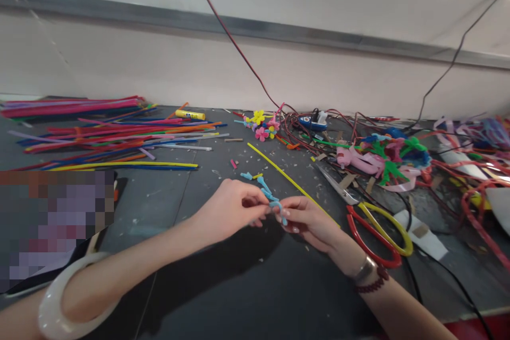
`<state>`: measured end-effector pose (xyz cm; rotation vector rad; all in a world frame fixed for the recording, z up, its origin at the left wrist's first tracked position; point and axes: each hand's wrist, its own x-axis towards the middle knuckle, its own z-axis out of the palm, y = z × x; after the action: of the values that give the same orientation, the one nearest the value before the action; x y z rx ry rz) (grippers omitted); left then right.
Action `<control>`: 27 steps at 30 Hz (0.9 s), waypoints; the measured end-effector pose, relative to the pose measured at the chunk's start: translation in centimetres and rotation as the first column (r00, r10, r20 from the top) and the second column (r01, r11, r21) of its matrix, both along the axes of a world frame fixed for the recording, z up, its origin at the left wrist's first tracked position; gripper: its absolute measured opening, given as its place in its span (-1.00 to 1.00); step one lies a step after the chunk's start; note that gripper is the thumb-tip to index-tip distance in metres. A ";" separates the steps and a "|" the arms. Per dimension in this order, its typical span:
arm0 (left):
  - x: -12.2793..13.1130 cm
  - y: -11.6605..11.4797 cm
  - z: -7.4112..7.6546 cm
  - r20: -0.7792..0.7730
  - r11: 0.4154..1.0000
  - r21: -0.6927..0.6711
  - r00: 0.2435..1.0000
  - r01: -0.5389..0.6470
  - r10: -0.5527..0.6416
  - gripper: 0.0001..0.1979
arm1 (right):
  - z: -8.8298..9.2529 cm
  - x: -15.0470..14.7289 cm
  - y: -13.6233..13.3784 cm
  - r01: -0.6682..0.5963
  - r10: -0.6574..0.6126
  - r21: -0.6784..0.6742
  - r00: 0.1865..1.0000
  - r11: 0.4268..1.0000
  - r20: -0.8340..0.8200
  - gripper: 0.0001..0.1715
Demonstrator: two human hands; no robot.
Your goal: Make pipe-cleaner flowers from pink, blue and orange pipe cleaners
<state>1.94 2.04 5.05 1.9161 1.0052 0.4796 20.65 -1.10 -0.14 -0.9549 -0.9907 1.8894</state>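
Between my two hands is a light blue pipe cleaner [274,204], bent into small loops. My left hand [233,204] pinches it from the left with thumb and index finger. From the other side, the fingers of my right hand [306,220] are closed on its curled lower end. Small blue pieces [247,175] and a yellow scrap [258,176] lie just beyond the fingertips. A long yellow pipe cleaner [282,171] runs diagonally behind my right hand. Scissors [358,210] with red and yellow handles rest right of that hand, blades pointing away.
Bundles of coloured pipe cleaners [119,133] spread across the back left, near a yellow glue stick [190,115]. Pipe-cleaner flowers [261,126] sit at the back centre. Tangled wires, a pink glue gun [358,159] and ribbons crowd the right. A pixelated screen [51,223] is at the left.
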 end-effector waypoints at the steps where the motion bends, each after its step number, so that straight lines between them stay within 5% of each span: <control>1: 0.2 -0.1 -0.3 0.055 0.984 -0.174 0.998 -0.028 0.039 -0.82 | 0.0 0.0 0.0 0.028 -0.028 0.023 0.999 0.999 0.018 -0.87; 4: 0.7 -0.7 -1.5 0.193 0.837 -0.546 0.968 -0.032 0.163 -0.79 | 0.0 -0.1 0.2 0.072 -0.097 0.178 0.986 0.981 0.135 -0.88; 7: 0.8 -1.2 -3.4 0.289 0.755 -0.656 0.920 -0.011 0.265 -0.75 | -0.1 -0.5 0.2 0.031 -0.175 0.412 0.933 0.911 0.316 -0.89; 10: 0.7 -1.5 -4.8 0.341 0.748 -0.664 0.895 0.014 0.286 -0.74 | -0.3 -1.0 0.1 -0.018 -0.285 0.552 0.842 0.834 0.458 -0.89; 16: 0.3 -1.3 -5.6 0.409 0.856 -0.504 0.904 0.112 0.122 -0.74 | -1.3 -1.3 -0.2 -0.084 -0.496 0.749 0.700 0.657 0.514 -0.86; 19: 0.2 -1.0 -5.9 0.344 0.867 -0.494 0.931 0.068 0.122 -0.71 | -1.5 -1.4 -0.3 -0.187 -0.518 0.789 0.662 0.586 0.542 -0.80; 24: 0.0 -0.8 -5.8 0.339 0.818 -0.571 0.928 0.071 0.156 -0.64 | -1.0 -1.4 -0.5 -0.247 -0.482 0.785 0.673 0.568 0.561 -0.76; 27: -0.1 -0.9 -5.3 0.395 0.753 -0.639 0.907 0.158 0.145 -0.65 | -0.6 -1.3 -0.5 -0.107 -0.482 0.753 0.708 0.649 0.516 -0.85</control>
<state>1.85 1.16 -0.26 1.1032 0.7363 0.4315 19.40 -1.61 -0.79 -1.1794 -1.8179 0.7019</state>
